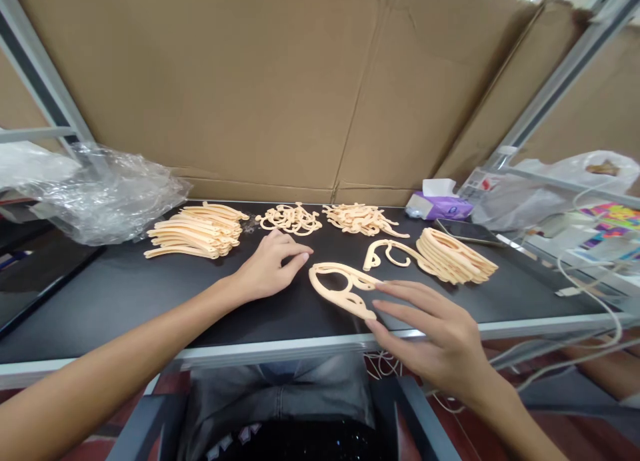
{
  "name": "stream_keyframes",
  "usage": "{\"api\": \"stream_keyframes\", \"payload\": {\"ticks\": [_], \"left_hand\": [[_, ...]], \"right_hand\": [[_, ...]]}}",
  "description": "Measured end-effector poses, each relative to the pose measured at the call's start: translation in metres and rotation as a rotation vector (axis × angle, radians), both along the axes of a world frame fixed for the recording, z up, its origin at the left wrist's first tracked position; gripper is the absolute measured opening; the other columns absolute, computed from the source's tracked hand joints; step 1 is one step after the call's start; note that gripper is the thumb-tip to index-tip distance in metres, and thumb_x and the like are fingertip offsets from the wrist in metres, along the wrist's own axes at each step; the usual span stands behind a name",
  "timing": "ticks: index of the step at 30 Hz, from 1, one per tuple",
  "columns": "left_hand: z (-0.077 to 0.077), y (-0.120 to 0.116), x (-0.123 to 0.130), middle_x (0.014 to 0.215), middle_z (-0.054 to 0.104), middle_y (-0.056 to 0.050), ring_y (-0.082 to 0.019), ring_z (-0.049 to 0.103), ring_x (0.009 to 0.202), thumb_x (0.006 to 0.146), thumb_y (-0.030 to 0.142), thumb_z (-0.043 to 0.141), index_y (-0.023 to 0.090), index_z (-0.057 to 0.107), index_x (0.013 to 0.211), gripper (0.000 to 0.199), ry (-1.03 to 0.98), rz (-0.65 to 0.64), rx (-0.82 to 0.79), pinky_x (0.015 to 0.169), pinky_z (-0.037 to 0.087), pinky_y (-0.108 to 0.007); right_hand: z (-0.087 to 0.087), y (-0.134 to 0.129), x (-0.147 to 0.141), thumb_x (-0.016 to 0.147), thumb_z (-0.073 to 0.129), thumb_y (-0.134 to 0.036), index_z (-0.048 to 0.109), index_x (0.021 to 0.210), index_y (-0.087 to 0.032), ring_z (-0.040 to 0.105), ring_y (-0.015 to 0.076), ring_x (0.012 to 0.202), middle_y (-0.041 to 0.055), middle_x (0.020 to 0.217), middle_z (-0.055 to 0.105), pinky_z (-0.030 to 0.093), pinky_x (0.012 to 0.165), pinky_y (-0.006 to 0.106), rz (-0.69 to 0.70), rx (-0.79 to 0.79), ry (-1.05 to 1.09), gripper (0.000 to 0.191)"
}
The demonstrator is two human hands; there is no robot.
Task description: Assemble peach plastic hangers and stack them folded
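"State the hand positions over the black, flat table (280, 324)."
"Right hand (443, 334): fingers wide, tips at the hanger's near end. Left hand (273, 264): fingers narrow."
"Hanger location?"
"The cream, curved plastic hanger (327, 293) lies between both hands."

We note moderate, even indoor light; small bright glare at top right; edges stretched, right hand (434, 328) slightly blurred.

On the black surface (280, 318) there lie a pile of long cream pieces (197, 231), two heaps of small curved pieces (293, 218), a stack of cream frames (453, 256) and a purple tissue pack (443, 206).
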State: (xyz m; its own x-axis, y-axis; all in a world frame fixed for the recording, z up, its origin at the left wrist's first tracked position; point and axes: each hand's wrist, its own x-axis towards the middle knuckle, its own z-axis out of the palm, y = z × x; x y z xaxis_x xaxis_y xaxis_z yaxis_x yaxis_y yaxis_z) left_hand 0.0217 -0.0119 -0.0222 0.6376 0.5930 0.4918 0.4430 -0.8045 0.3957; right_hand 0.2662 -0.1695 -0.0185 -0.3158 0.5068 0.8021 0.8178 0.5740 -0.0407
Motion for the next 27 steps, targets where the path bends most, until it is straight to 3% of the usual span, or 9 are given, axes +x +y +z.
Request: {"api": "stream_keyframes", "payload": {"ticks": [5,13,18,27], "left_hand": [[0.0,-0.005,0.002,0.096,0.068,-0.008,-0.022,0.055,0.096,0.099,0.031,0.05,0.018,0.074,0.113,0.031,0.025,-0.067,-0.01,0.094,0.045,-0.04],[-0.001,-0.013,0.004,0.1,0.064,-0.007,-0.021,0.051,0.098,0.099,0.036,0.053,0.024,0.068,0.126,0.033,0.114,-0.183,-0.034,0.095,0.045,-0.039],[-0.002,-0.014,0.003,0.102,0.06,-0.007,-0.021,0.05,0.1,0.099,0.039,0.052,0.026,0.069,0.126,0.034,0.158,-0.184,-0.061,0.096,0.045,-0.039],[-0.001,-0.015,0.004,0.102,0.06,-0.008,-0.021,0.05,0.102,0.1,0.037,0.051,0.025,0.068,0.127,0.034,0.155,-0.177,-0.083,0.097,0.044,-0.04]], "right_hand": [[-0.009,0.0,0.003,0.081,0.07,-0.025,0.067,0.12,-0.013,0.07,0.0268,0.103,0.0159,0.115,0.071,0.061,0.088,0.044,-0.094,-0.174,-0.001,0.041],[-0.003,0.008,0.005,0.079,0.067,-0.024,0.067,0.118,-0.015,0.065,0.0262,0.103,0.0096,0.111,0.073,0.059,0.09,0.045,-0.118,-0.474,-0.054,0.04],[0.0,0.01,0.004,0.079,0.066,-0.022,0.07,0.116,-0.015,0.061,0.0271,0.107,0.0103,0.114,0.072,0.055,0.097,0.048,-0.123,-0.492,-0.103,0.038],[0.001,0.011,0.001,0.08,0.064,-0.024,0.072,0.115,-0.017,0.064,0.0273,0.102,0.0111,0.115,0.071,0.057,0.092,0.048,-0.161,-0.486,-0.16,0.037]]}}
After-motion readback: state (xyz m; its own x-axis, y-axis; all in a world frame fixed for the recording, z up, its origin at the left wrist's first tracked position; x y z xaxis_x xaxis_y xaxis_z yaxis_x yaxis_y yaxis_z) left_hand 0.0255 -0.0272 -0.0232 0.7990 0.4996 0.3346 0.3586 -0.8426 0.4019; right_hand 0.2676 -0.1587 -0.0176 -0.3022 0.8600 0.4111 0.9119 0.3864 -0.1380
